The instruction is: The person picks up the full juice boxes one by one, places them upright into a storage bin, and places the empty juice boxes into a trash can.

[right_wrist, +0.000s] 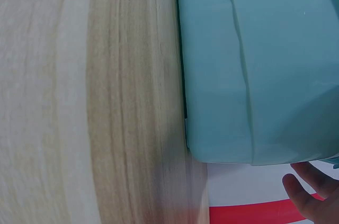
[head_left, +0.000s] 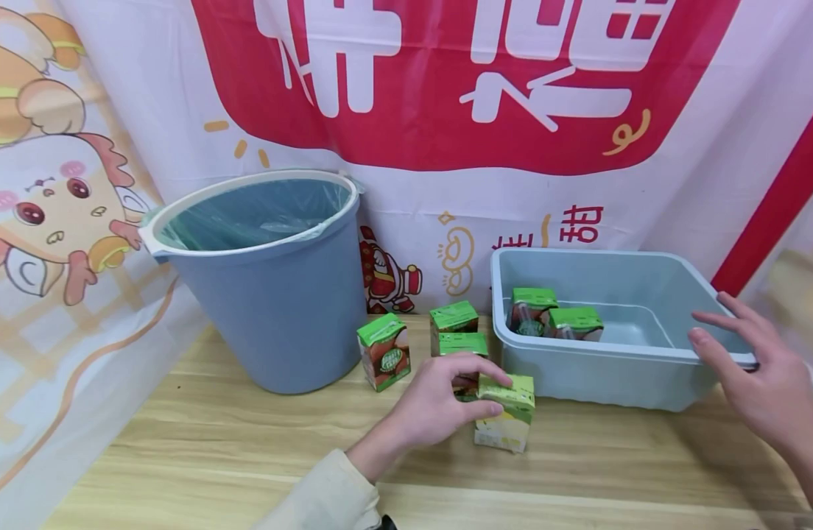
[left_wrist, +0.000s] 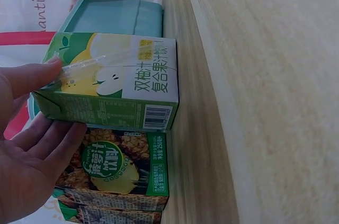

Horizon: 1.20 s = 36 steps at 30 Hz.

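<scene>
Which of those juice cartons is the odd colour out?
The pale yellow-green carton pinched by the left hand; the other cartons have bright green tops and brown on their sides.

The basin [head_left: 599, 384] lies open over its middle, but green cartons [head_left: 386, 353] obstruct the gap to the bucket [head_left: 280, 316].

Head: bright, diffuse light; soft shadow on tabletop [head_left: 618, 471] beside tub [head_left: 605, 375]; right margin blurred | Left wrist: dimmer, greyish; carton [left_wrist: 114, 78] print legible | Right wrist: dim, muted; shadow darkening tub, lower right
</scene>
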Available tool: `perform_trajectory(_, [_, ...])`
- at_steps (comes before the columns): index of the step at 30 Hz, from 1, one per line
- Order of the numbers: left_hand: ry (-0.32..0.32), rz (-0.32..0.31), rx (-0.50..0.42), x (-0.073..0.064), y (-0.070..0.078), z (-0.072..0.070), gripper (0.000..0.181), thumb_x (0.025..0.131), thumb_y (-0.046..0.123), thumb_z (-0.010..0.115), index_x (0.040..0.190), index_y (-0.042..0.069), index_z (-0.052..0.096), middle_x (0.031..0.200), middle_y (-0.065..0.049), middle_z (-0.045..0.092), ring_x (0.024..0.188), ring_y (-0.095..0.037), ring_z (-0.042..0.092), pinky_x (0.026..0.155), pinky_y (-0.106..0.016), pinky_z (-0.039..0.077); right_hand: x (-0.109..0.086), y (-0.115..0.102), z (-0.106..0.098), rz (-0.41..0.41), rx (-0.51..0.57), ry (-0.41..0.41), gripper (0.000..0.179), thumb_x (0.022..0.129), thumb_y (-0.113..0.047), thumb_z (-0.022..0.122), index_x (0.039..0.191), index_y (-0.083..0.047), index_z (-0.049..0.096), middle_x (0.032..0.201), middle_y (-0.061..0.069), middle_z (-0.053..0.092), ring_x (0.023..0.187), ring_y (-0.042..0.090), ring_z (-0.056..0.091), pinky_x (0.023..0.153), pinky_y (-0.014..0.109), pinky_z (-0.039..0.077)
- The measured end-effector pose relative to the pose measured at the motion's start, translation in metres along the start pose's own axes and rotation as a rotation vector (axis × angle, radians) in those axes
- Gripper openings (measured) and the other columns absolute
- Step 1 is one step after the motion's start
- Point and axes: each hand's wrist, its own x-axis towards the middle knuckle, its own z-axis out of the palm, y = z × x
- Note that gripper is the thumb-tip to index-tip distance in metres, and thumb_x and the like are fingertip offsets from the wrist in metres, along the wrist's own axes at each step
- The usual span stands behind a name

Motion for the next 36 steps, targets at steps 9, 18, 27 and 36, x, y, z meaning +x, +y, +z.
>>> perform_trajectory(9, [-0.029,0.005,0.022,-0.0006,-0.0043,-0.0009,0.036,0.086,0.013,0.089,0.115,0.031,0.079,0.121,0.015,0.075,0.114,-0.003,0.066,0.106,-0.034,0.054,0.0000,0.0005,0.0010,-0.010,0.008,0.004,0.053,0.105,-0.032,0.064,0.153,-0.010,0.057,0.173,-0.025,0.022,0.166,0.035,0.016,0.096,-0.002,0.015])
perform_trajectory(18, [-0.019,0.038,0.040,0.0000,-0.0045,-0.0005,0.042,0.084,0.009,0.089,0.118,0.030,0.078,0.122,0.015,0.076,0.121,-0.004,0.065,0.110,-0.032,0.051,0.0020,-0.0006,0.0002,-0.022,0.019,0.019,0.051,0.105,-0.030,0.064,0.151,-0.010,0.058,0.172,-0.028,0.025,0.167,0.024,0.018,0.097,-0.003,0.017])
perform_trajectory(27, [0.029,0.072,0.074,-0.0008,-0.0022,0.0016,0.041,0.082,0.009,0.089,0.118,0.026,0.078,0.123,0.008,0.074,0.115,-0.007,0.065,0.096,-0.034,0.059,0.0025,-0.0001,0.0003,-0.045,0.040,0.043,0.047,0.104,-0.028,0.065,0.147,-0.009,0.062,0.166,-0.035,0.030,0.159,-0.006,0.020,0.101,-0.001,0.017])
perform_trajectory(36, [0.047,0.122,0.073,-0.0013,0.0000,0.0067,0.037,0.084,0.010,0.089,0.118,0.022,0.079,0.119,0.006,0.074,0.112,-0.006,0.064,0.096,-0.040,0.061,0.0004,0.0012,-0.0018,-0.036,0.040,0.041,0.048,0.105,-0.029,0.065,0.149,-0.010,0.061,0.165,-0.036,0.029,0.159,-0.006,0.020,0.100,-0.001,0.018])
